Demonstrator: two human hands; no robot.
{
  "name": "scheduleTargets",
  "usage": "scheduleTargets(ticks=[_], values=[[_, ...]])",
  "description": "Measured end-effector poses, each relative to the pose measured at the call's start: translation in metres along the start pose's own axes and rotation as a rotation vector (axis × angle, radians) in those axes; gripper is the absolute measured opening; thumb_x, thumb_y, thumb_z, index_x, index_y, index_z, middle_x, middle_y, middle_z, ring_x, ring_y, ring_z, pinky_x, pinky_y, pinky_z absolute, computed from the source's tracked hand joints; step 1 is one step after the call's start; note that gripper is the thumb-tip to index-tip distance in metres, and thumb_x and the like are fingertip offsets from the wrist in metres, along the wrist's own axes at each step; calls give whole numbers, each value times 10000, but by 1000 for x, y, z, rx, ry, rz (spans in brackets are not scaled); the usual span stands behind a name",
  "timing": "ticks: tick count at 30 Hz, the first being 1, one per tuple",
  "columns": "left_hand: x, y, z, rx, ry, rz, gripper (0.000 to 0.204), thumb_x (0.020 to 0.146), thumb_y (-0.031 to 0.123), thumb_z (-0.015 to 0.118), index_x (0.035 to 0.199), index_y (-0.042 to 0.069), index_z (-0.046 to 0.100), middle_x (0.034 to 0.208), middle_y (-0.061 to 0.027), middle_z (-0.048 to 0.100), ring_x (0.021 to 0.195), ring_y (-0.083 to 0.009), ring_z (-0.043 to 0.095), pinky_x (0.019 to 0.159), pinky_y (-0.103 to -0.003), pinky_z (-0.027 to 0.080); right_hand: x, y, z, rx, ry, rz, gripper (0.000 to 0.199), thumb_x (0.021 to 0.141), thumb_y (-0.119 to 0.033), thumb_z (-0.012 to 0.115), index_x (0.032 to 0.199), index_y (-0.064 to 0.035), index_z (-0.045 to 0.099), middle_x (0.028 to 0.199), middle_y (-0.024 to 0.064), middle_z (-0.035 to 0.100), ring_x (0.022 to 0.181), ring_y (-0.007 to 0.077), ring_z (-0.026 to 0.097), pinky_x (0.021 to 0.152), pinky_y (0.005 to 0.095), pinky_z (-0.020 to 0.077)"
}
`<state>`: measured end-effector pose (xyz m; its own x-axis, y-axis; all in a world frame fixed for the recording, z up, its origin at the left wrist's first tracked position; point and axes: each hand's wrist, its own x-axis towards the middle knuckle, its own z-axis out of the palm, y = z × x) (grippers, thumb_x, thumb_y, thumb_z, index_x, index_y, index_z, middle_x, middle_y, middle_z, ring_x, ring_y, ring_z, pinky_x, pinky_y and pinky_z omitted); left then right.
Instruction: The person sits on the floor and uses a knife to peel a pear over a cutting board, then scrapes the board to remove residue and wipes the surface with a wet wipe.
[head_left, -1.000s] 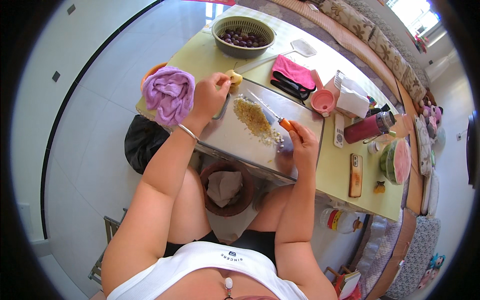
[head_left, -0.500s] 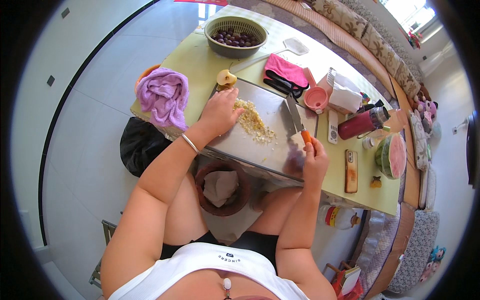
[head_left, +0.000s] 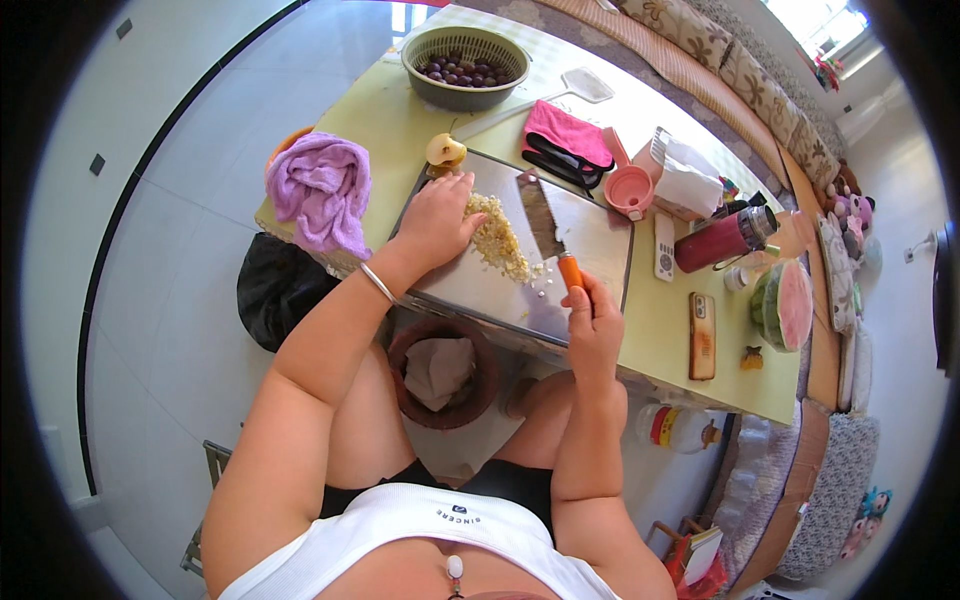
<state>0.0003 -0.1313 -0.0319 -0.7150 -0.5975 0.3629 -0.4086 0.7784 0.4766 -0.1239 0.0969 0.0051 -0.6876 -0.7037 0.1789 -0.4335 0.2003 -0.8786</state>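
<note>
Our right hand (head_left: 592, 330) grips the orange handle of a broad steel cleaver (head_left: 545, 222) beside crumbly pale chopped bits (head_left: 498, 238) on the smooth metal board (head_left: 590, 235), where our left hand (head_left: 437, 218) rests, fingers spread.

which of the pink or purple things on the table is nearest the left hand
The crumpled purple towel, at the table's left edge beside the left hand. The pink cloth and pink cup lie beyond the cutting board.
</note>
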Motion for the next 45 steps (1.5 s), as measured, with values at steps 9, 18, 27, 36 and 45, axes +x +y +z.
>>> scheduleTargets(ticks=[9,18,27,36,45], values=[[-15,-1,-13,56,50,65,550,839,281,660,1283,-10,516,1280,-195,560,1241,-343,485,1062,-494,350,3,24,-32,234,103,202,241,987,-184,511,1105,0,610,746,14,582,539,42,442,493,196,353],[-35,-16,-30,-12,229,73,452,786,202,693,1176,-7,601,1133,-195,634,1088,-361,579,993,-457,417,-27,19,-39,406,197,209,256,1005,-217,486,1120,-11,585,736,10,548,507,38,417,441,178,316],[-56,-26,-51,84,363,157,398,773,159,681,1141,27,610,1153,-150,632,1112,-302,569,1022,-485,376,-109,2,-26,321,146,384,289,986,-176,487,1240,-38,482,726,4,506,569,70,498,485,194,406],[-145,-19,-94,188,269,80,392,778,158,685,1145,37,615,1159,-138,633,1116,-307,571,1032,-495,372,-84,-7,63,537,-2,359,254,972,-163,489,1175,-21,430,722,49,513,421,98,455,352,252,373],[-206,-47,-91,36,341,-204,209,765,142,692,938,24,686,947,-147,683,897,-313,642,817,-393,502,-69,-9,98,734,-52,326,392,992,-157,458,1357,-62,348,728,45,527,442,98,469,359,251,387]])
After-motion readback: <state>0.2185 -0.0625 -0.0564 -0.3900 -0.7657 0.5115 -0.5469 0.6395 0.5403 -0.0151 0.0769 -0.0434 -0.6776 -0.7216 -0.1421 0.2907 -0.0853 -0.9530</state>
